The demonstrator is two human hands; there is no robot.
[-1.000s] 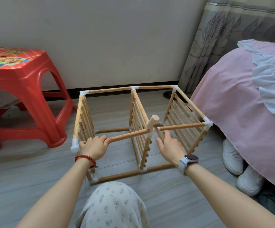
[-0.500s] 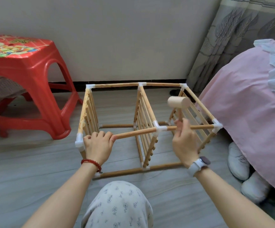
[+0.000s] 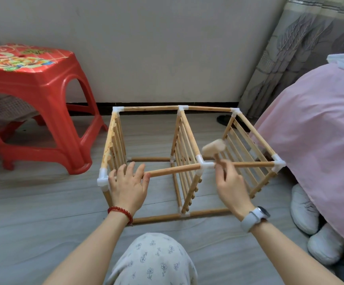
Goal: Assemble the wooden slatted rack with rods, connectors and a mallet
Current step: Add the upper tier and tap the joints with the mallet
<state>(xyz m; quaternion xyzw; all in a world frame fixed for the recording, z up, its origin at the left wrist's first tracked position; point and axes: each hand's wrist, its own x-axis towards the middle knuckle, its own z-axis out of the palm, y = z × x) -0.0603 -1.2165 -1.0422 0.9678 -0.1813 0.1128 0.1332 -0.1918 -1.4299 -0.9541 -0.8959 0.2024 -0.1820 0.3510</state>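
Note:
The wooden slatted rack [image 3: 184, 130] stands on the floor as a box frame of rods joined by white connectors, with three slatted panels. My left hand [image 3: 128, 185] rests on the near top rod [image 3: 173, 169] beside the near left corner connector [image 3: 102, 179], fingers spread over it. My right hand [image 3: 229, 187] grips the handle of a small wooden mallet [image 3: 213, 148]. The blurred mallet head hangs just above the middle white connector [image 3: 206, 165] of the near top rod.
A red plastic stool [image 3: 33, 95] stands to the left of the rack. A bed with a pink cover [image 3: 315, 145] is close on the right, with white shoes [image 3: 311, 223] beneath it. The wall and a curtain [image 3: 302, 48] lie behind. My knee [image 3: 152, 260] is below.
The mallet head swung up to the right of the middle connector and has now come down toward it. My left hand has loosened, its fingers now spread over the rod.

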